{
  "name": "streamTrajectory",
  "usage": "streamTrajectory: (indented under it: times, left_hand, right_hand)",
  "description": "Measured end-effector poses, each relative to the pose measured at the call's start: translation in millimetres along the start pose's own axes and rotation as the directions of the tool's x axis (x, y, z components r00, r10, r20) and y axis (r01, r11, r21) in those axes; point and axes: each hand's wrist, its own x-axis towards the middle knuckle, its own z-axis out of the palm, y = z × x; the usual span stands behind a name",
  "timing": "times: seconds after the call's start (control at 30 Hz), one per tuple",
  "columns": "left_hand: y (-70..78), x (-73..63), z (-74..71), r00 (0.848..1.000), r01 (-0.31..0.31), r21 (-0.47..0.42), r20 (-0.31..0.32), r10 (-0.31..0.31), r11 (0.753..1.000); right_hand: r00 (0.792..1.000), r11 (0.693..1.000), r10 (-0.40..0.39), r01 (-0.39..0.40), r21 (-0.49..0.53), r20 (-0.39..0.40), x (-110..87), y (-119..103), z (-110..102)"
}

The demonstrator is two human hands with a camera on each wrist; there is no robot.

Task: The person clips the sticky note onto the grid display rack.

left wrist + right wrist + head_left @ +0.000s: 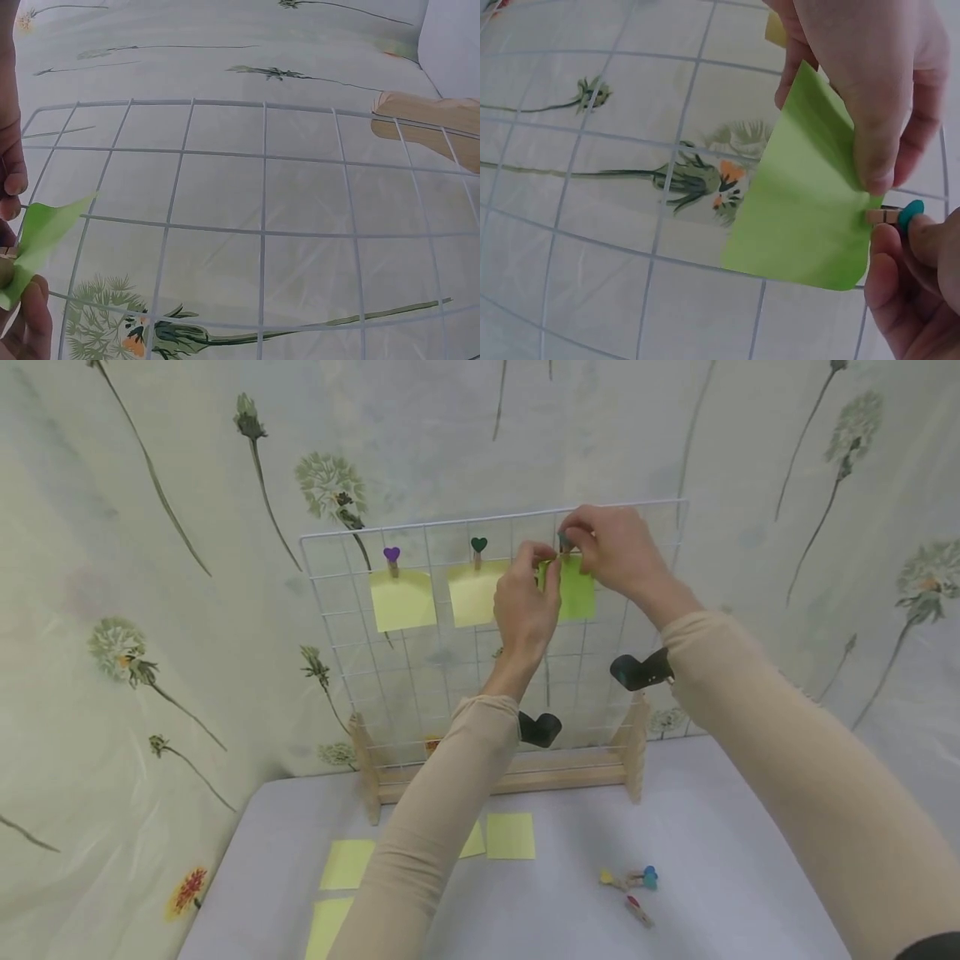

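My left hand [527, 602] pinches the upper edge of a bright green sticky note [579, 592] against the white wire grid [480, 520]. With thumb and fingers, my right hand [618, 547] pinches a small wooden clothespin [885, 217] topped by a teal heart. In the right wrist view the clothespin's tip meets the note's edge, close beside the left thumb. To the left on the grid, two pale yellow notes [403, 600] hang from clothespins, one with a purple heart [392, 554], the other with a dark green heart [479, 544].
A wooden stand [570, 779] carries the grid on a white table [570, 893]. Several yellow notes [511, 837] lie at the front left, partly behind my left sleeve. Loose clothespins [637, 910] with coloured hearts lie at the right. A flower-printed sheet [187, 652] hangs behind.
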Motion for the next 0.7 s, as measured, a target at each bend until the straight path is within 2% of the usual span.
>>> streamTrajectory:
  times: [0.23, 0.47, 0.7]
  left_hand:
    - [2.7, 1.8, 0.9, 1.0, 0.014, 0.005, 0.019, -0.014, 1.0]
    - [5.3, 4.5, -1.3, 0.999, 0.02, 0.074, 0.042, -0.023, 0.997]
    - [1.8, 1.8, -1.3, 0.997, 0.026, 0.146, 0.067, -0.036, 0.989]
  right_hand:
    - [0.999, 0.999, 0.034, -0.034, -0.012, 0.006, -1.8, 1.0, -2.8]
    - [1.0, 1.0, 0.004, -0.005, -0.019, -0.026, -3.3, 0.6, -4.9]
    - [0.999, 0.999, -0.003, 0.001, -0.05, -0.043, -6.1, 1.1, -0.5]
